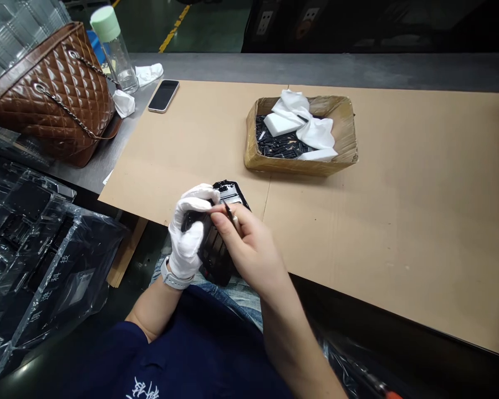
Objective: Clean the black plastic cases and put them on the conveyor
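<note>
My left hand (189, 233), in a white glove, grips a black plastic housing (218, 252) held over my lap at the near edge of the table. My bare right hand (245, 244) rests on the housing's right side and pinches a small thin dark part (228, 209) against its top. A cardboard box (345, 138) farther back on the table holds several small black parts (280, 145) under white foam pieces and cloth (303, 124).
Brown cardboard sheets (419, 210) cover the table. At the back left stand a brown quilted handbag (54, 94), a clear bottle with a green cap (115, 47), a phone (163, 95) and white gloves (148, 72). Clear plastic trays in a bag (33, 249) sit at my left.
</note>
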The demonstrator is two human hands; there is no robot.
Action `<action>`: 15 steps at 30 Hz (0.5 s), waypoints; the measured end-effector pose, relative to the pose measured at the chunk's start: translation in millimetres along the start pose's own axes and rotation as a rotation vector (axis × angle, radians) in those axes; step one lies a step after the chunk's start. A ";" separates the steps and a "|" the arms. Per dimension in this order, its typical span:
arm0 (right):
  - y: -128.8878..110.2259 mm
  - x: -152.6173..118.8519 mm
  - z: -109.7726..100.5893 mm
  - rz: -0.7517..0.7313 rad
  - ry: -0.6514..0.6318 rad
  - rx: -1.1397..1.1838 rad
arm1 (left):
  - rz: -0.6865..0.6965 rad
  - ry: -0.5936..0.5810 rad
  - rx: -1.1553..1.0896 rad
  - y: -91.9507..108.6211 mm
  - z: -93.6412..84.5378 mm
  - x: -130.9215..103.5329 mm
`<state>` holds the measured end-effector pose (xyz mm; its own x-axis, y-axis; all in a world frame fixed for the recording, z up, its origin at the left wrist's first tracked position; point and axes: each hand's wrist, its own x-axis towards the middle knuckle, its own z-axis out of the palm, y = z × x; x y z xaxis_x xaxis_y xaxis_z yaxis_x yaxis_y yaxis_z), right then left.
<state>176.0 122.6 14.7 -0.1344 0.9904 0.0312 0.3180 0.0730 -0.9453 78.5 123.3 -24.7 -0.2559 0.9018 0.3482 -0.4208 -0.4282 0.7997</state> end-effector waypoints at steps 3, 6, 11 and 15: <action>-2.6 6.9 3.8 -0.010 0.003 0.017 | 0.070 -0.016 0.101 -3.7 -4.6 1.2; 0.8 10.1 4.6 -0.004 0.066 0.042 | 0.007 0.022 0.124 -5.3 -8.3 1.5; 11.4 13.2 -3.0 0.074 0.213 0.083 | -0.189 0.123 -0.112 -3.0 -4.6 3.6; 15.6 19.3 -11.3 0.078 0.208 0.024 | -0.347 0.227 -0.270 0.5 1.4 9.5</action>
<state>188.9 144.2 4.2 0.0865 0.9960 0.0219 0.2971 -0.0048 -0.9548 77.1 131.7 -20.4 -0.2316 0.9713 -0.0552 -0.7173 -0.1321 0.6842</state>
